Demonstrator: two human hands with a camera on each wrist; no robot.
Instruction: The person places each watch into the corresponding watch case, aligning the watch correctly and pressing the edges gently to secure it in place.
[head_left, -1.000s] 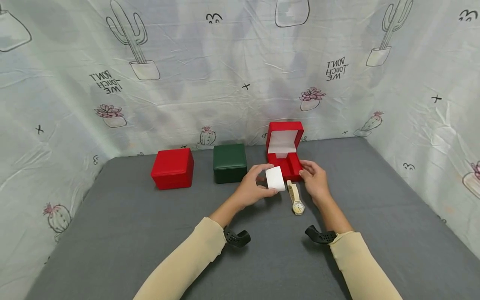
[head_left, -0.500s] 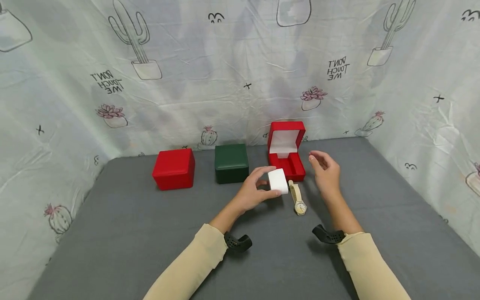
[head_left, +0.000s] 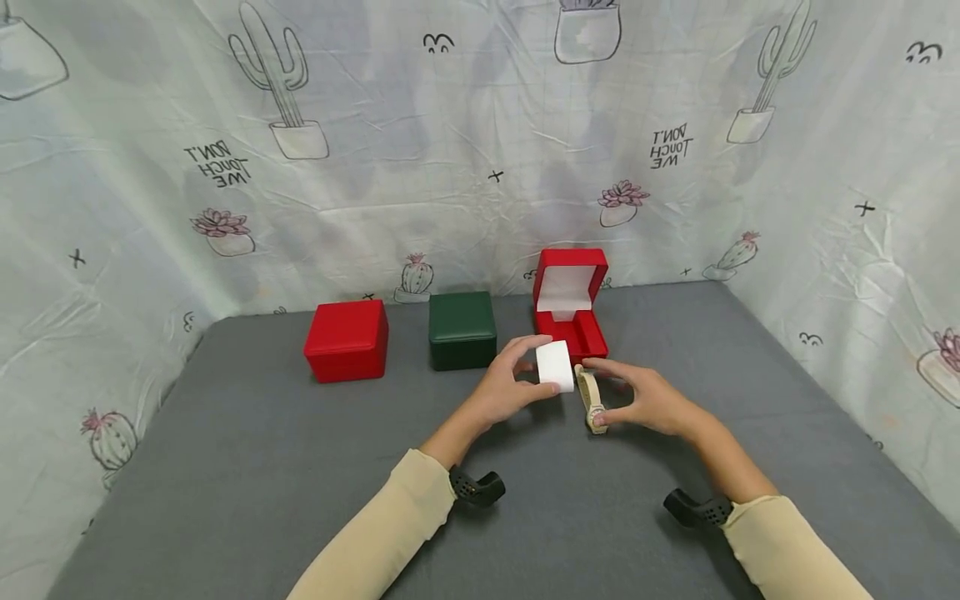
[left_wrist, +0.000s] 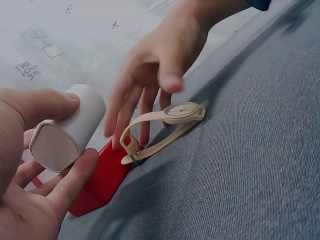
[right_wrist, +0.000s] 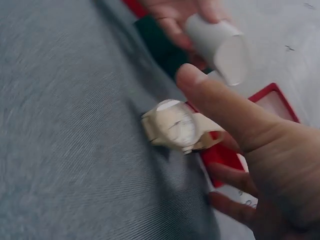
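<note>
My left hand [head_left: 504, 390] pinches a white watch cushion [head_left: 555, 367] between thumb and fingers, raised above the cloth. In the left wrist view the cushion [left_wrist: 88, 116] shows its flat oval end. Beside it lies a cream wristwatch [head_left: 588, 393] on its side edge, strap buckled in a loop, dial toward me. My right hand [head_left: 643, 402] spreads thumb and fingers around the watch. In the right wrist view the thumb stands apart from the watch [right_wrist: 176, 125], with a gap between. Just behind both hands is an open red watch box [head_left: 587, 335] with a white-lined lid.
Left of the open box stand a closed green box [head_left: 462, 330] and a closed red box [head_left: 347, 340]. They rest on a grey cloth-covered table [head_left: 300, 483]. A white curtain [head_left: 390, 150] printed with cacti hangs behind and at the sides.
My right hand has left the open box's right side, swung out to the right, and come down around the watch. The left hand keeps its hold on the cushion.
</note>
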